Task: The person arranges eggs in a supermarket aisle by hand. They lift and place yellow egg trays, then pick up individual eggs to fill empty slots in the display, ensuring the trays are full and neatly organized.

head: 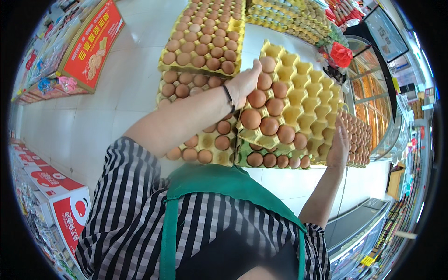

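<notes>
Between my two hands is a yellow molded-pulp egg tray (pixel 301 101), tilted, with brown eggs (pixel 269 126) along its left and near edges and bare cups elsewhere. My left hand (pixel 243 84) holds its left edge, a dark band on the wrist. On its right edge lies my right hand (pixel 339 145). Beneath it shows a green egg tray (pixel 245 148) with a row of eggs. Left of that, partly hidden by my left forearm, is another tray of eggs (pixel 222 142). A fuller yellow tray (pixel 201 68) of brown eggs lies beyond my left hand.
More egg trays (pixel 358 140) are stacked at the right, and others (pixel 287 17) at the top. A glass display case (pixel 371 94) curves along the right. Red printed cartons (pixel 66 206) stand at lower left; a red-fronted display (pixel 92 45) is at upper left.
</notes>
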Motion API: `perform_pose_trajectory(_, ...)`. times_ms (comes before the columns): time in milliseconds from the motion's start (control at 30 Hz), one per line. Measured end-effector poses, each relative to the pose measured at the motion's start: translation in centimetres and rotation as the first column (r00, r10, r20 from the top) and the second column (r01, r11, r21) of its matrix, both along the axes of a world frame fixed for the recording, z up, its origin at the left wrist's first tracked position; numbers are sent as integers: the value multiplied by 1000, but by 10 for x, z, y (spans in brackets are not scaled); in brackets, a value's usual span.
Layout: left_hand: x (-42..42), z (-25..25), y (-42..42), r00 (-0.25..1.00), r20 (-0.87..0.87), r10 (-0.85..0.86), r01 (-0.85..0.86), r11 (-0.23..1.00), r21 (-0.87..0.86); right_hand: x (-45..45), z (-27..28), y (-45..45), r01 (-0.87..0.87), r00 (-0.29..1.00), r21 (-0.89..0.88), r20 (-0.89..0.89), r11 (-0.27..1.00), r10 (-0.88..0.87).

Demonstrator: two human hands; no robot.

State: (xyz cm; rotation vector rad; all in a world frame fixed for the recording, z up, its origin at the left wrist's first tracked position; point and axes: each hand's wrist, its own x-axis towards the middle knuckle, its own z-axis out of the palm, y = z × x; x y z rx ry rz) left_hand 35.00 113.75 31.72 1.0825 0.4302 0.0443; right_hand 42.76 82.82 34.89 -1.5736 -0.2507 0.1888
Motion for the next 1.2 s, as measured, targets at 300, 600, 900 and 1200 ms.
perform_pose_trajectory(300, 24, -28, -71, 990, 48, -136, 134, 989, 56, 5, -46, -68, 176, 977, 8, -128, 984, -173)
perform_pose_trajectory(600, 8, -43, -70, 977, 183, -106, 104, 994, 23, 11, -53, -77, 75, 986, 86, -158, 993, -61)
perform_pose_trajectory(900, -55, -23, -55, 979, 190, -75, -10, 910, 414, 24, -73, -96, -72, 990, -30, -127, 997, 68)
perform_pose_trajectory(1200, -78, -8, -103, 945, 3, -327, 45, 139, 989, 24, -80, -92, -103, 993, -297, 22, 949, 115)
